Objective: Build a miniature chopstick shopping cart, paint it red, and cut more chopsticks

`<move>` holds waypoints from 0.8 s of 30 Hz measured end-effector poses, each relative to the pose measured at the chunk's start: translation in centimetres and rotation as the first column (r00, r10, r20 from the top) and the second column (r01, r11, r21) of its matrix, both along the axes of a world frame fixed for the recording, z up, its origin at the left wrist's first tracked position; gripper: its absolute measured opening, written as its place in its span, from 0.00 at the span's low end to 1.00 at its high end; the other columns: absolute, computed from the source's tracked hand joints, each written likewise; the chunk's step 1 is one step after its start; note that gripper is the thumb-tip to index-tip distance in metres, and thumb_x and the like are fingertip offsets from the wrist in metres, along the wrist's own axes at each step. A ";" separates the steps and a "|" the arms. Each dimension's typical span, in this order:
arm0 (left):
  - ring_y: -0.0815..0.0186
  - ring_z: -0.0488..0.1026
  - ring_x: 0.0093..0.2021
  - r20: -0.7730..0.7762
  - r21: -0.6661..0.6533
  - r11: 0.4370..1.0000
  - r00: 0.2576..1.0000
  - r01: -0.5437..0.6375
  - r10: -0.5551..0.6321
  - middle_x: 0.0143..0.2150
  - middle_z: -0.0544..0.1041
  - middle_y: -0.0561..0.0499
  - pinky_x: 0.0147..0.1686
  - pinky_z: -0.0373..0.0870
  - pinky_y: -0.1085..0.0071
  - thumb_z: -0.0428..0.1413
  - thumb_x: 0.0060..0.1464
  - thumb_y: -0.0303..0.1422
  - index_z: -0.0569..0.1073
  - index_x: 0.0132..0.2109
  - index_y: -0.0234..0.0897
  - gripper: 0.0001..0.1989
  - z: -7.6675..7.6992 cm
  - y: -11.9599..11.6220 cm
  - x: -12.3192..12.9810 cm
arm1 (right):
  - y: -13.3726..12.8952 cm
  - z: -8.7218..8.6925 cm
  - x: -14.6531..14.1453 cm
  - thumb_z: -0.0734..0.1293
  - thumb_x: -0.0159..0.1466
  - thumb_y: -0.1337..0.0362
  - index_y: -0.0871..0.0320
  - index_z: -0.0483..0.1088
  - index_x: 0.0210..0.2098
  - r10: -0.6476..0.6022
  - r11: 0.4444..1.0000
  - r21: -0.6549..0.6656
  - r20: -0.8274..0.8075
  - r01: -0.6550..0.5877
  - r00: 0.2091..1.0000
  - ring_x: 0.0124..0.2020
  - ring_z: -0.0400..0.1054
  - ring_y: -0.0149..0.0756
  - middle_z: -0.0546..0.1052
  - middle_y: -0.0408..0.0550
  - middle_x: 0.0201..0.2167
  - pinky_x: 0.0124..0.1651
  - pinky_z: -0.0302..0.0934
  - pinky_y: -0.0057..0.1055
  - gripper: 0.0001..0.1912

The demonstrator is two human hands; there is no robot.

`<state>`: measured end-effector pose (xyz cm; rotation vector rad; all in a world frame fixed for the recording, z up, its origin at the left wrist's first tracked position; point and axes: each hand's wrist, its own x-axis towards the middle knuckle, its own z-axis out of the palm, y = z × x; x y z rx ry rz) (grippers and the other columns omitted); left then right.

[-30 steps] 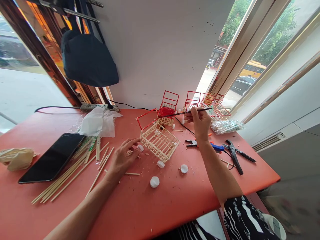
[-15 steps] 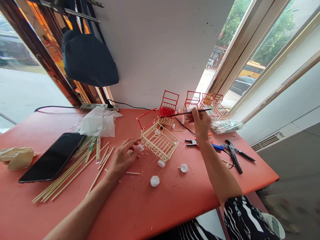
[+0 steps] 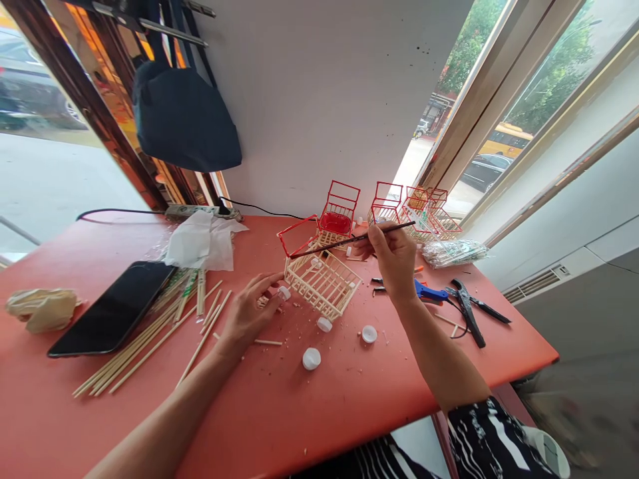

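My right hand (image 3: 394,256) is closed on a thin dark paintbrush (image 3: 354,237), whose tip meets the red frame near the corner of a small stick-built cart. This cart (image 3: 327,283) has a bare wooden basket, a red-coated handle frame (image 3: 299,234) and white cap wheels (image 3: 324,324). My left hand (image 3: 254,303) grips the cart's near left corner, fingers against the sticks beside a white cap; its fingertips are partly hidden. Behind the cart, a red dish (image 3: 335,223) of what looks like red paint sits by another red-framed cart (image 3: 344,193).
Loose white caps (image 3: 311,359) and stick scraps lie in front. Pliers (image 3: 468,313) and a blue-handled tool (image 3: 430,293) with a cord lie right. Wooden sticks (image 3: 144,339), a black phone (image 3: 112,309) and crumpled tissue (image 3: 202,239) are left. More red-framed carts (image 3: 388,199) stand at the back.
My right hand has moved slightly left and nearer, carrying the brush tip from the red dish to the cart's red frame. My left hand stays at the cart's corner.
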<state>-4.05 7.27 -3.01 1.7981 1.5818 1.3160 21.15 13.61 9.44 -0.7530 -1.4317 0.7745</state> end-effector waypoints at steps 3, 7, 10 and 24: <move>0.64 0.78 0.35 0.002 -0.003 1.000 1.000 -0.007 0.007 0.51 0.81 0.47 0.44 0.77 0.65 0.56 0.58 0.40 0.80 0.54 0.40 0.20 0.2 0.0 0.0 | 0.1 -0.2 -0.4 0.73 0.64 0.44 0.55 0.71 0.34 -0.009 1.000 -0.025 -0.001 0.009 1.000 0.21 0.77 0.32 0.82 0.43 0.24 0.23 0.71 0.26 0.21; 0.64 0.78 0.35 -0.001 -0.010 1.000 1.000 -0.007 0.007 0.51 0.82 0.48 0.44 0.77 0.65 0.55 0.59 0.40 0.80 0.54 0.41 0.19 0.3 0.0 0.1 | 0.0 -0.3 -0.3 0.73 0.64 0.43 0.55 0.71 0.33 -0.021 0.999 -0.038 0.013 0.021 1.000 0.21 0.77 0.33 0.82 0.43 0.24 0.23 0.72 0.26 0.21; 0.65 0.78 0.34 -0.004 -0.007 1.000 1.000 -0.007 0.007 0.51 0.81 0.48 0.44 0.77 0.66 0.54 0.59 0.40 0.80 0.54 0.40 0.20 0.2 0.0 0.1 | -0.4 -0.2 -0.2 0.72 0.65 0.44 0.55 0.71 0.32 -0.021 1.000 -0.022 0.020 0.022 1.000 0.20 0.77 0.33 0.82 0.43 0.23 0.23 0.72 0.26 0.21; 0.62 0.80 0.37 -0.011 0.022 1.000 1.000 -0.020 0.020 0.51 0.81 0.46 0.45 0.78 0.64 0.54 0.60 0.40 0.80 0.55 0.39 0.20 -0.4 0.4 0.0 | -3.5 -0.2 -0.3 0.68 0.72 0.58 0.54 0.77 0.34 -0.020 0.969 0.239 0.353 -0.070 0.935 0.29 0.78 0.33 0.83 0.45 0.30 0.34 0.74 0.30 0.11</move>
